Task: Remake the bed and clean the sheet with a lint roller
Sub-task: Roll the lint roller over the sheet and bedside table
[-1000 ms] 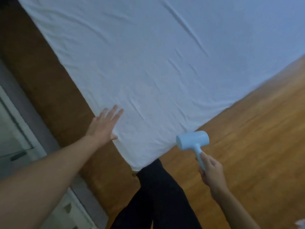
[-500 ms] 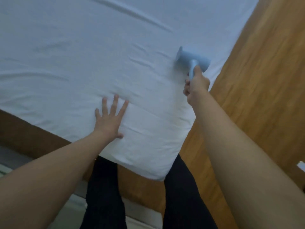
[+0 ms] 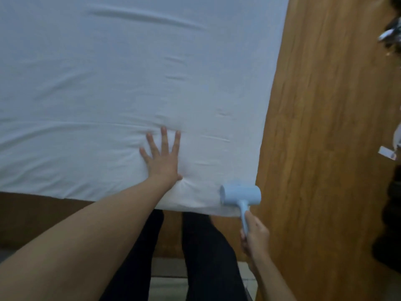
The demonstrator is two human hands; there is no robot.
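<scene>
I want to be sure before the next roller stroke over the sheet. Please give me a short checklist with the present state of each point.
1. Right hand grips the lint roller by its handle: ok.
2. Roller head lies on the sheet, at the near right corner: ok.
3. Left hand presses flat on the sheet, fingers spread: ok.
4. Sheet smooth ahead of the roller: not ok, small wrinkles.
5. Adhesive surface still sticky: cannot tell.

Bed (image 3: 243,210) w/ white sheet (image 3: 130,72), wood floor (image 3: 325,148) beside.
</scene>
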